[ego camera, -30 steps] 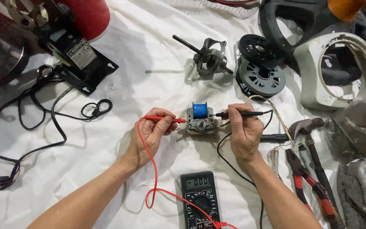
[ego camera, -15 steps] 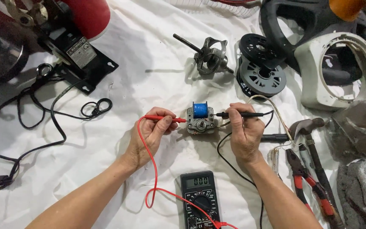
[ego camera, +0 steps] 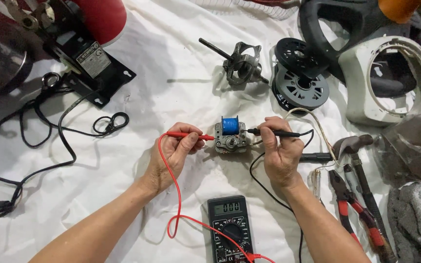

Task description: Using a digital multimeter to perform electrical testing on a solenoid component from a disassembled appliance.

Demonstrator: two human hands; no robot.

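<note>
- The white cloth (ego camera: 181, 73) carries everything, spread out so that small parts show against it.
- At its far left corner sits a red-bodied machine (ego camera: 101, 17) on a black bracket, its black cord (ego camera: 35, 146) trailing toward the left edge.
- Toward the far right lie a white round housing (ego camera: 361, 92) and a grey slotted disc (ego camera: 300, 87); between these and the machine rests a metal frame with a shaft (ego camera: 239, 63).
- Along the right edge, a hammer (ego camera: 354, 146) and red-handled pliers (ego camera: 352, 207) lie parallel, within reach.
- The multimeter (ego camera: 230, 229) sits at the near edge, display facing you so you can read it.
- Your left hand (ego camera: 171, 153) pinches the red probe (ego camera: 191, 136) closed between thumb and fingers, tip at the stator's left side.
- Your right hand (ego camera: 281, 153) grips the black probe (ego camera: 274, 132) likewise, tip toward the right side.
- The small stator with a blue coil (ego camera: 230, 135) lies mid-cloth between both hands.
</note>
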